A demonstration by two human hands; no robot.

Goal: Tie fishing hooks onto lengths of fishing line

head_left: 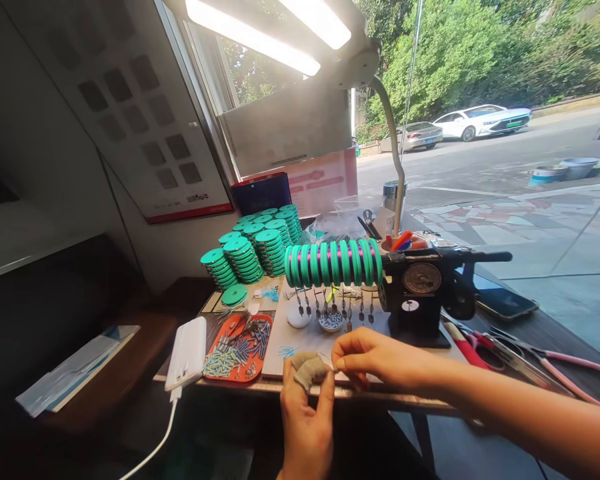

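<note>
My left hand (pixel 307 413) is closed at the board's front edge, with beige cloth covers (pixel 309 369) on two of its fingers. Thumb and fingertips pinch something too small to make out. My right hand (pixel 363 357) meets it there, thumb and forefinger pinched on what may be a thin line or tiny part. Just beyond, a row of green spools (pixel 333 263) wound with purple line sits on a black hand-cranked winder (pixel 420 287). Small dark metal pieces (pixel 334 309) hang below the spools. Behind my hands stands a small bowl of silvery beads (pixel 331 323).
An orange tray (pixel 237 350) of small tubes and a white power bank (pixel 187 353) lie left. Stacked green spools (pixel 240 259) stand behind. To the right are pink-handled pliers (pixel 550 360) and a phone (pixel 507 300). A lamp (pixel 360 63) hangs overhead.
</note>
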